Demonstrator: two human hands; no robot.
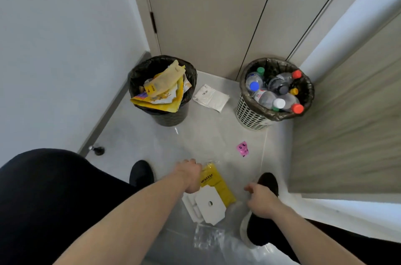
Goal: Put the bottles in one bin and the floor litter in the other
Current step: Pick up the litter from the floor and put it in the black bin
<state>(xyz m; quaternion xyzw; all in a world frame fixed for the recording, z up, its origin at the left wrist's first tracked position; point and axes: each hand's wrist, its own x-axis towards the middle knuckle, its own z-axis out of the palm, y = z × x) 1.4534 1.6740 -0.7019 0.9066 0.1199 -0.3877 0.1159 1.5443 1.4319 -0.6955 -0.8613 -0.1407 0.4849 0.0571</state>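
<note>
The person is crouched over a grey tiled floor point(152, 139), in the litter half of the job. The left hand point(191, 175) has its fingers curled on the top edge of a yellow printed plastic packet point(219, 184) that lies between the two black shoes; whether the packet is already off the floor cannot be told. Touching that packet, lower in view, sit a white cardboard piece with a round hole point(209, 204) and some clear crinkled plastic film point(208, 236). The right hand point(261, 199) hovers just beside them with fingers loosely curled and nothing in it.

The bottles look sorted already: the white perforated bin with a dark liner point(249, 112) at the right holds a heap of clear plastic bottles point(271, 93) with coloured caps. The black bin with a black liner point(169, 117) at the left is stuffed with yellow and white wrappers (some spilling over the rim).

Litter is left on the floor: a flat white paper packet point(211, 97) between the bins and a small pink wrapper point(243, 148) nearer the person.

The next move likely calls for gathering the packet, card and film, then carrying them to the black bin and pressing them in, since it is nearly full.
</note>
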